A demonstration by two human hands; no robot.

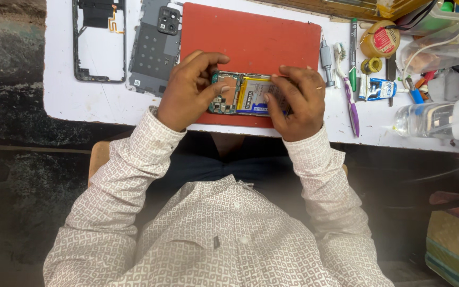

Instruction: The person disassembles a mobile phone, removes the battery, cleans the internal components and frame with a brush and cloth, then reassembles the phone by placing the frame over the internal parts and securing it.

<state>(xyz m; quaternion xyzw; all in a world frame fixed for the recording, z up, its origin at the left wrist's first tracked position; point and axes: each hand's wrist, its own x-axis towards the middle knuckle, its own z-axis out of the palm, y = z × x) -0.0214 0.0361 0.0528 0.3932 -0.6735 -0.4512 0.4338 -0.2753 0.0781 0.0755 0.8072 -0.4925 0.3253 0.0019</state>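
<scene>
An opened phone (245,94) lies on a red mat (251,40), its green circuit board and yellow battery exposed. My left hand (189,90) grips the phone's left end, thumb and fingers curled over the circuit board. My right hand (296,101) holds the phone's right end, with fingers pressing on the battery area. Both hands hide the phone's ends.
On the white table (65,95) lie a black phone frame (99,40) and a grey back cover (155,45) at the left. Right of the mat are a grey screwdriver (327,58), a purple toothbrush (350,101), a green pen (353,53), tape rolls, a glue tube and a clear bottle (442,119).
</scene>
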